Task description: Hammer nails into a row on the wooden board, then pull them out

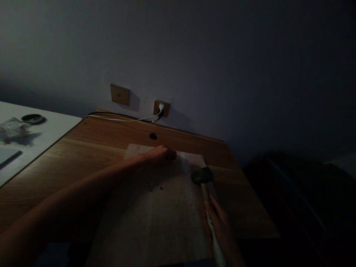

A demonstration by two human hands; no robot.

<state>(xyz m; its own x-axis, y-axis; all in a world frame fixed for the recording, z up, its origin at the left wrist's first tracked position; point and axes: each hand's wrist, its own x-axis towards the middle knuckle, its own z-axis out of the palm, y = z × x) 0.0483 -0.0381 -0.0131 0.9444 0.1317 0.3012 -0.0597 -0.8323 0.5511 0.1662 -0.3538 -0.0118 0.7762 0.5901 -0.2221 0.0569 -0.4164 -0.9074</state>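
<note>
A mallet (pixel 202 175) with a dark head and a pale handle is in my right hand (pixel 218 218), whose fingers wrap round the handle. Its head hovers at or over the right edge of a pale wooden board (pixel 169 218). My left hand (pixel 160 155) reaches across to the far part of the board, fingers curled and pressed together. What they hold, if anything, is lost in the dimness. A small shiny piece (pixel 160 187) lies on the board nearer to me, beside a faint, see-through scrap.
The board lies on a brown wooden desk (pixel 91 148) with a round cable hole (pixel 153 136). A white cable (pixel 125 119) runs to a wall socket (pixel 161 108). On the white table (pixel 61 126) at left are a dark round object (pixel 33 118) and a clear plastic bag (pixel 15 129).
</note>
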